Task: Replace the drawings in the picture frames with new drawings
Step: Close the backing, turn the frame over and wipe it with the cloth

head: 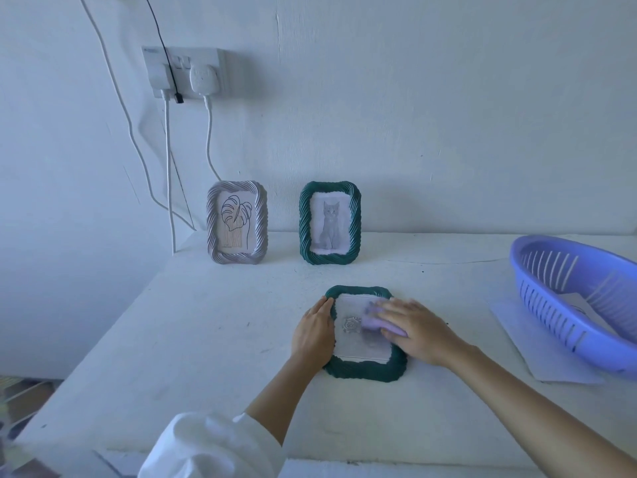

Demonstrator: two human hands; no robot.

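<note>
A dark green picture frame point(362, 370) lies flat on the white table, holding a pale drawing of a rose point(350, 326). My left hand point(313, 331) rests flat on the frame's left edge. My right hand point(418, 329) lies over the glass with a small lilac cloth point(370, 320) under its fingers. At the back, two frames stand upright against the wall: a grey frame point(237, 222) with a leaf line drawing and a green frame point(330, 223) with a kitten picture.
A purple plastic basket point(572, 301) sits at the right on white paper sheets point(537, 350). A wall socket point(184, 72) with plugs and cables hangs above the left rear. The table's left edge point(103, 339) drops to the floor.
</note>
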